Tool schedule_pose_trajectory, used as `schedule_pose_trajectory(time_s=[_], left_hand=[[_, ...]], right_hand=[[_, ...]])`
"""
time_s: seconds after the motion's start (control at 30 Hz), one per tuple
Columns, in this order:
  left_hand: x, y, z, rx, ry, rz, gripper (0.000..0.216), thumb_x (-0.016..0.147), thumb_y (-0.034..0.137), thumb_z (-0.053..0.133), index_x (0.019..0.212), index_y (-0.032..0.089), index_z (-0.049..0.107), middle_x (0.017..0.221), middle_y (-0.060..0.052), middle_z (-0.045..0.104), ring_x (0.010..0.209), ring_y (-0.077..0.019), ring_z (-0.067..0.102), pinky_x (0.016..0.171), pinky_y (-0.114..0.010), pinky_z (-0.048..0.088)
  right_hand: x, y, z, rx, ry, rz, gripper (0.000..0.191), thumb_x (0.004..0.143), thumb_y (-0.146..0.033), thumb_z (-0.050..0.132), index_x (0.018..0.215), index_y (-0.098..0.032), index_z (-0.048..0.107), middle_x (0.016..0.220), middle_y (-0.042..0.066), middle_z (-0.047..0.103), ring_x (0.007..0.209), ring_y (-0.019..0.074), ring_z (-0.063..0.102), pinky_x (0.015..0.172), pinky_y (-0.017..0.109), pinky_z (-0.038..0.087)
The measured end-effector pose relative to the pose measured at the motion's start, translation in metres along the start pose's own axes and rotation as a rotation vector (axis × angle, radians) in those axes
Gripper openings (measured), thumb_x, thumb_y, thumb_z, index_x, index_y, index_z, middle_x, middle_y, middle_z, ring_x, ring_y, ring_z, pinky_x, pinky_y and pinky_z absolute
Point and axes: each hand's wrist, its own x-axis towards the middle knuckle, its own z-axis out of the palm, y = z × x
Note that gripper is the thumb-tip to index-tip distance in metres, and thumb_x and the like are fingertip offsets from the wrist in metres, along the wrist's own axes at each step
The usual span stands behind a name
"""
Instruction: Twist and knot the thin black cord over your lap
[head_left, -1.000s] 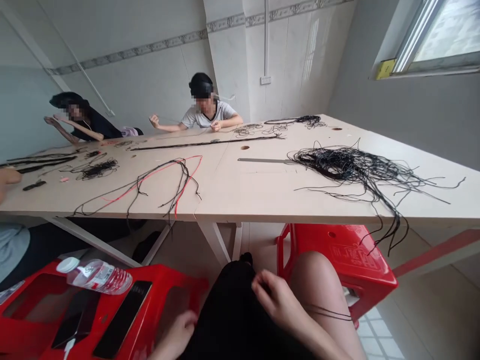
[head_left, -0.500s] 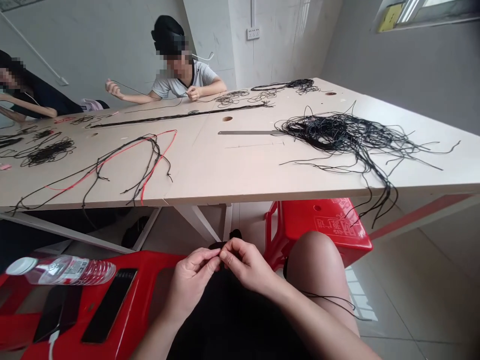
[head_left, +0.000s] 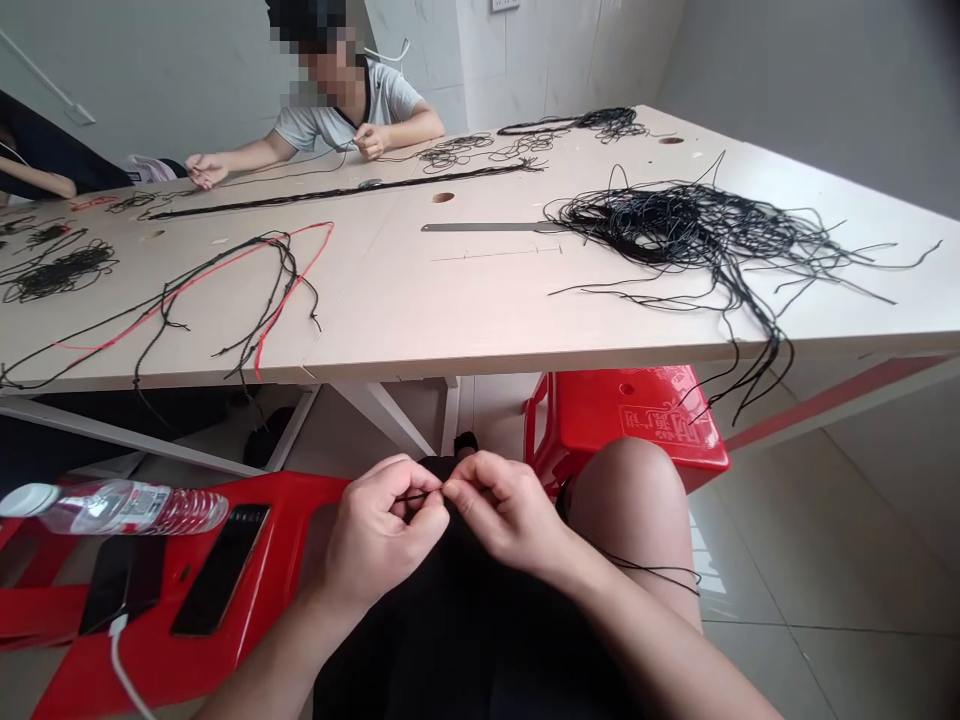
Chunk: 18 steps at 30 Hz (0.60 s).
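My left hand (head_left: 382, 535) and my right hand (head_left: 504, 510) meet over my lap, fingertips pinched together on a thin black cord (head_left: 415, 496). More of the black cord (head_left: 652, 572) trails across my bare right knee. Both hands hover above black fabric on my lap, below the table's front edge (head_left: 525, 360). A big tangle of black cords (head_left: 675, 225) lies on the table to the right, with strands hanging over the edge.
A metal ruler (head_left: 487, 227) lies mid-table. Red and black cords (head_left: 225, 280) loop on the left. A red stool (head_left: 637, 415) stands under the table; another red stool (head_left: 262, 580) at my left holds a water bottle (head_left: 120, 508) and phones. Two people work at the far side.
My hands rose from my lap and came together, pinching the black cord. The view tilted downward, so the table and people moved up in the picture.
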Motion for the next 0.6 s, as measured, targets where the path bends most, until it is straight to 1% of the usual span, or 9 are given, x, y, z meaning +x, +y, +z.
schedule_pose_trajectory(time_s=[0.07,0.13,0.2,0.27,0.4,0.5,0.6], left_hand=[[0.001,0.005,-0.004,-0.071,-0.116,-0.105,0.009,0.076,0.021,0.053,0.071,0.017,0.061,0.064,0.002,0.055,0.057,-0.0096,0.051,0.05,-0.019,0.043],[0.002,0.008,-0.008,-0.1,-0.179,-0.155,0.014,0.08,0.025,0.052,0.08,0.018,0.064,0.073,0.0,0.062,0.067,-0.0117,0.058,0.06,-0.021,0.047],[0.004,0.011,-0.01,-0.086,-0.173,-0.16,0.017,0.081,0.028,0.052,0.084,0.018,0.065,0.079,-0.002,0.065,0.074,-0.0135,0.06,0.067,-0.022,0.048],[0.005,0.011,-0.011,-0.06,-0.151,-0.15,0.019,0.082,0.03,0.052,0.083,0.017,0.066,0.079,-0.002,0.066,0.075,-0.0145,0.061,0.068,-0.024,0.048],[0.006,0.011,-0.012,-0.02,-0.102,-0.122,0.019,0.082,0.03,0.053,0.082,0.017,0.066,0.082,-0.004,0.066,0.077,-0.0154,0.062,0.069,-0.024,0.05],[0.004,0.011,-0.013,-0.018,-0.076,-0.108,0.017,0.081,0.028,0.054,0.086,0.018,0.066,0.088,-0.004,0.066,0.081,-0.0158,0.063,0.072,-0.025,0.051],[0.002,0.012,-0.015,-0.049,-0.043,-0.125,0.019,0.08,0.025,0.055,0.095,0.018,0.065,0.091,-0.004,0.066,0.083,-0.0151,0.064,0.074,-0.024,0.052]], right_hand=[[0.0,0.003,-0.002,0.144,0.052,0.074,0.019,0.086,-0.031,0.05,0.073,-0.018,0.05,0.064,-0.003,0.048,0.056,0.0073,0.041,0.052,0.019,0.034],[0.001,0.007,-0.003,0.31,0.05,0.175,0.022,0.086,-0.037,0.051,0.074,-0.018,0.049,0.061,-0.004,0.045,0.053,0.0065,0.039,0.05,0.019,0.033],[0.002,0.009,-0.003,0.459,0.011,0.288,0.027,0.085,-0.042,0.052,0.074,-0.018,0.049,0.058,-0.005,0.045,0.048,0.0055,0.036,0.045,0.019,0.03],[0.003,0.009,-0.002,0.542,-0.021,0.357,0.029,0.082,-0.046,0.054,0.074,-0.018,0.05,0.057,-0.005,0.046,0.046,0.0049,0.035,0.044,0.018,0.028],[0.004,0.006,0.0,0.528,0.008,0.348,0.028,0.074,-0.042,0.063,0.073,-0.016,0.053,0.061,-0.004,0.047,0.053,0.0059,0.037,0.048,0.019,0.031],[0.003,0.004,0.002,0.511,0.02,0.338,0.023,0.074,-0.038,0.062,0.07,-0.017,0.054,0.061,-0.003,0.047,0.054,0.0064,0.037,0.049,0.019,0.031],[0.002,0.002,0.001,0.51,0.022,0.352,0.019,0.073,-0.034,0.06,0.068,-0.016,0.054,0.059,-0.004,0.047,0.053,0.0063,0.036,0.048,0.02,0.029]])
